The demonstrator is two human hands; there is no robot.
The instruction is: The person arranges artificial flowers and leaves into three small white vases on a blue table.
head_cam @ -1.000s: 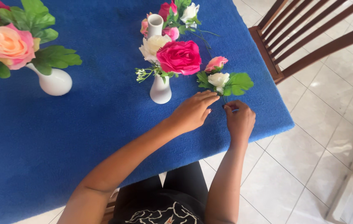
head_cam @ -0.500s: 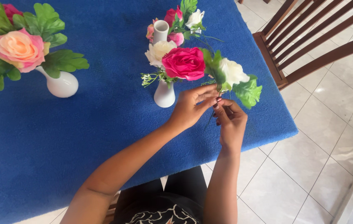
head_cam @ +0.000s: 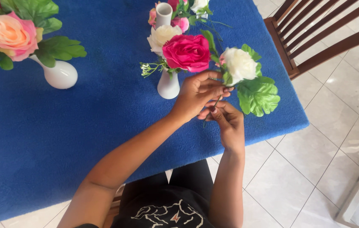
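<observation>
Both hands hold an artificial white rose [head_cam: 239,64] with green leaves [head_cam: 258,94], lifted above the blue table [head_cam: 82,122]. My left hand [head_cam: 198,93] pinches the stem just under the bloom. My right hand [head_cam: 226,120] grips the thin stem lower down. Just behind the hands stands a small white vase [head_cam: 168,83] carrying a magenta rose [head_cam: 186,52] and a cream flower [head_cam: 161,35].
A second white vase [head_cam: 163,13] with pink flowers stands farther back. At the left, a round white vase [head_cam: 58,74] holds a peach rose [head_cam: 8,36] and leaves. A brown wooden chair [head_cam: 314,33] stands at the table's right, over a tiled floor [head_cam: 314,160].
The white rose lay on the table near its right edge; both hands have picked it up and raised it, so it stands upright beside the magenta rose.
</observation>
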